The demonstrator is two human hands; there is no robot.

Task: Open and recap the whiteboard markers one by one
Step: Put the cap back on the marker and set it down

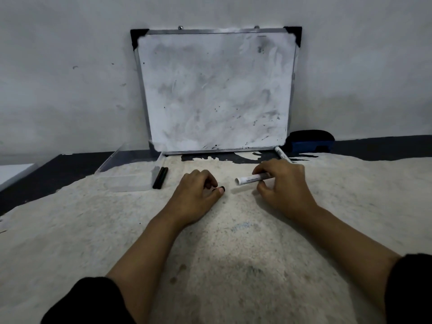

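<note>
Evidently one marker is mid-cycle: the right hand (284, 183) pinches a white-barrelled whiteboard marker (253, 178) between thumb and fingers, holding it level just above the desk (233, 242) with its free end pointing toward the left hand (198, 195). That hand has its fingers curled round a small black cap (222, 188), of which only the tip shows at the thumb. Held apart but roughly in line, barrel and cap look set either for pulling off or for pressing back on; I cannot tell which.

Two black markers (160, 177) lie side by side at the edge of a clear plastic tray (121, 176) to the left, probably the store for them. Another white marker (283, 155) lies at the foot of the smudged whiteboard (215, 90), which leans on the wall, with a dark blue eraser (311, 141) beside it.

Grey print runs along the held barrel, too small to read; no brand can be made out anywhere.
</note>
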